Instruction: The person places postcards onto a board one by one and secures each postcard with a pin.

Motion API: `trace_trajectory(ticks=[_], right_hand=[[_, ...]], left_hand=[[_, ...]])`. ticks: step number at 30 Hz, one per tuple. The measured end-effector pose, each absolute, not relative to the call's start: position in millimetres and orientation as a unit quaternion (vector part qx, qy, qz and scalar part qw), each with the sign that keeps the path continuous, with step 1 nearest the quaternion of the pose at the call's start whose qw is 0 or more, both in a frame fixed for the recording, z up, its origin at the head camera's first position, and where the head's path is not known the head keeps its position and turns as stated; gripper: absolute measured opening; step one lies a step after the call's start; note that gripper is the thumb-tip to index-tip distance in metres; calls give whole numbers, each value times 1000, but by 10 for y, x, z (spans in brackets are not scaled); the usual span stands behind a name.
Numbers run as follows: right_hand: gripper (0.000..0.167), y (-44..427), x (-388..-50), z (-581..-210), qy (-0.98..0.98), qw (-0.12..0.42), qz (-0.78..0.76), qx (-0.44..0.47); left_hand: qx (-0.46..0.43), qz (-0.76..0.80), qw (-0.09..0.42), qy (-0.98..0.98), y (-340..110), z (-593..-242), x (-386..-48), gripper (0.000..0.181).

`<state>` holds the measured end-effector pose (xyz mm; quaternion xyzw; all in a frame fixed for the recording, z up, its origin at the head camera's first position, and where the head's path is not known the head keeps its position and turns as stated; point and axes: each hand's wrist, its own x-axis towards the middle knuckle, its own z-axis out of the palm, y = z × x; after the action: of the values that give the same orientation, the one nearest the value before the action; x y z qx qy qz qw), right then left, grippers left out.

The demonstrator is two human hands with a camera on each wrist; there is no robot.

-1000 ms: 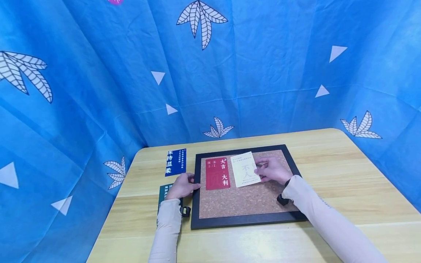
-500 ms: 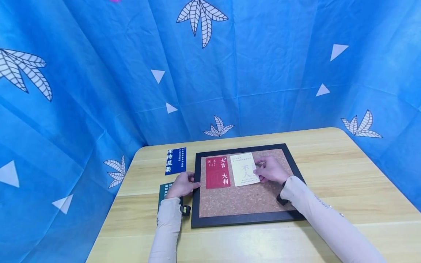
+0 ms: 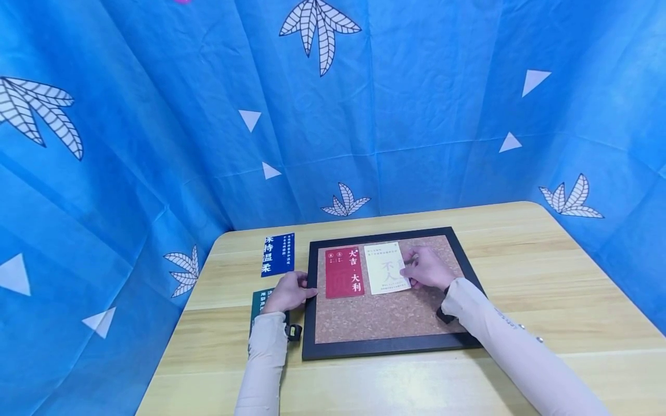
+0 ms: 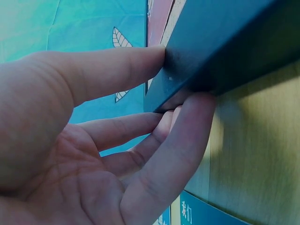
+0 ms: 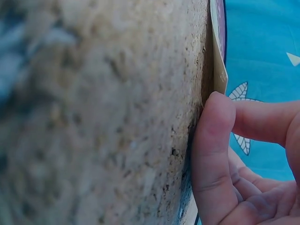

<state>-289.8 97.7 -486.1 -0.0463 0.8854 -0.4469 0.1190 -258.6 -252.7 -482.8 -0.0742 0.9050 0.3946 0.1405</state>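
A cork board (image 3: pixel 374 321) with a black frame lies flat on the table. My left hand (image 3: pixel 287 293) grips the frame's left edge, its thumb on top and its fingers against the side. Between thumb and fingers, my right hand (image 3: pixel 429 268) pinches the right edge of a cream card (image 3: pixel 382 254) with printed characters. In the right wrist view the card's edge (image 5: pixel 219 70) stands slightly off the cork. A red card (image 3: pixel 340 283) with white characters sits on the cork, left of the cream one.
Left of the board, a blue card (image 3: pixel 279 260) lies on the wooden table (image 3: pixel 208 358). Nearer, a green card (image 3: pixel 257 306) is partly hidden by my left wrist. A blue patterned curtain (image 3: pixel 416 115) hangs behind the table's far edge.
The cream card has turned from a tilt to nearly straight beside the red card and shifted slightly left. My right hand moved slightly with it; my left hand stays on the frame.
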Motion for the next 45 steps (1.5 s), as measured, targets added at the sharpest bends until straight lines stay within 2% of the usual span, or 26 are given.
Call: trace_trajectory(ticks=[7,17,45], right_hand=[[28,980,-2908,-4858,887,121,-444,-49],[16,974,-2902,-4824,894,122,-428,-56],[14,958,-2921,-4837,889,134,-435,-58]], left_hand=[[-73,396,141,904,-2516,-4810,-2600,60],[-73,397,144,903,-2501,-4804,-2598,61],[-67,366,142,917,-2529,-4790,-2581,63]])
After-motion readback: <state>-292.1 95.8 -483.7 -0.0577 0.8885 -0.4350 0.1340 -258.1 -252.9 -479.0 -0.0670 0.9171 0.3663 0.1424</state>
